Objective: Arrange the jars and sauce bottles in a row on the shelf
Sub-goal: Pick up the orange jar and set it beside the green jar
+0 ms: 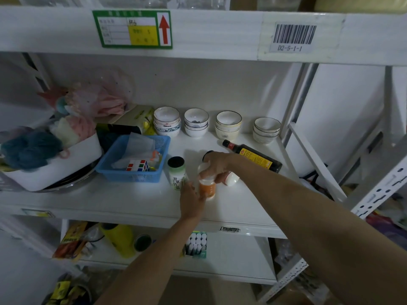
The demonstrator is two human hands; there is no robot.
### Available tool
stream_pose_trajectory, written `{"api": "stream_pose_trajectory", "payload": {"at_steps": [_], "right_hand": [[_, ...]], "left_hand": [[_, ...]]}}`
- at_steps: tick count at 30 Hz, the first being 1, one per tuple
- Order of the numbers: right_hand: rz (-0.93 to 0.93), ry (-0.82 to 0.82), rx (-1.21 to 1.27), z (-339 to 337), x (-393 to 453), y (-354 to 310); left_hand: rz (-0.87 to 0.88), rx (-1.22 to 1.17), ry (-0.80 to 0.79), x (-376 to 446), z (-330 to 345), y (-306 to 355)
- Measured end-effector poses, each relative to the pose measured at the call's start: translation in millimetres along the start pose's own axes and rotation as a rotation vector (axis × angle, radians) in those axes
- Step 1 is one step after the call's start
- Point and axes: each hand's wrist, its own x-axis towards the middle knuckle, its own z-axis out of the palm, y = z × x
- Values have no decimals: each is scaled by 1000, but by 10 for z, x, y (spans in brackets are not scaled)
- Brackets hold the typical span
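Observation:
On the white shelf (136, 201) stands an upright jar with a black lid and green label (176, 175). Just right of it is an orange jar with a white cap (207, 187). My right hand (217, 165) grips that jar's cap from above, and my left hand (191, 202) touches its lower left side. A white jar (231, 179) lies on its side behind my right hand. A dark object (207, 154) shows behind my right hand, mostly hidden. A dark sauce bottle with a red cap band (253, 155) lies on its side further back right.
Stacks of bowls (228, 125) line the back of the shelf. A blue basket (134, 159) with a puzzle cube sits left of the jars, and a white bin (55, 164) of bath sponges is further left. Metal shelf uprights (312, 159) rise at the right.

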Motion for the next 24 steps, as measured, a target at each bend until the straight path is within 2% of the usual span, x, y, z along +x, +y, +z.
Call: {"api": "stream_pose_trajectory", "payload": {"at_steps": [3, 6, 13, 20, 24], "right_hand": [[-42, 35, -8, 15, 24, -16], [-73, 94, 7, 46, 98, -23], [-144, 238, -151, 85, 298, -106], [-84, 191, -177, 48, 377, -124], [-38, 195, -22, -58, 401, -74]], "left_hand": [[-88, -33, -2, 7, 0, 18], [-128, -12, -80, 34, -17, 40], [-128, 51, -140, 142, -55, 16], [-138, 35, -127, 191, -84, 17], [-150, 33, -98, 225, -47, -17]]}}
